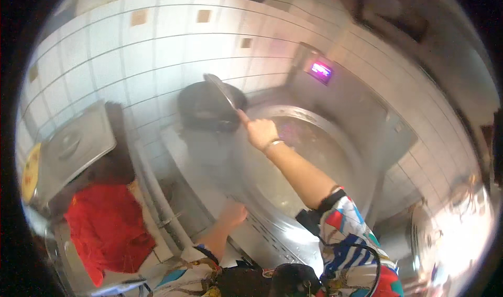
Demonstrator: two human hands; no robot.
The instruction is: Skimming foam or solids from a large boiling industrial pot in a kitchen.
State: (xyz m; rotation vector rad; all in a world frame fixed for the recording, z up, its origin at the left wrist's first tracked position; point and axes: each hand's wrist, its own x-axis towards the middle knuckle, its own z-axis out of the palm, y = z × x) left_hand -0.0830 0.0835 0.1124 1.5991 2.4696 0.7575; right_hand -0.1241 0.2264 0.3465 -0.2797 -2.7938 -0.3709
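My right hand [261, 134] grips a long metal utensil [222, 90], with one finger stretched along it. The utensil's far end reaches over a dark round pot [196, 110]; its exact kind is not clear. Below my right forearm is a large round steel vat [302, 112] holding cloudy liquid [310, 159]. My left hand [234, 213] is low over the steel stove top [208, 167], left of the vat. Its fingers look curled, and steam or blur hides whether anything is in them.
At left, a red cloth [108, 234] lies near a rectangular metal lid [78, 143]. Pipes [157, 194] run beside the stove. A lit display [321, 73] sits on the steel back panel [353, 100]. A white tiled wall [173, 49] rises behind. Another metal vessel [424, 234] stands at right.
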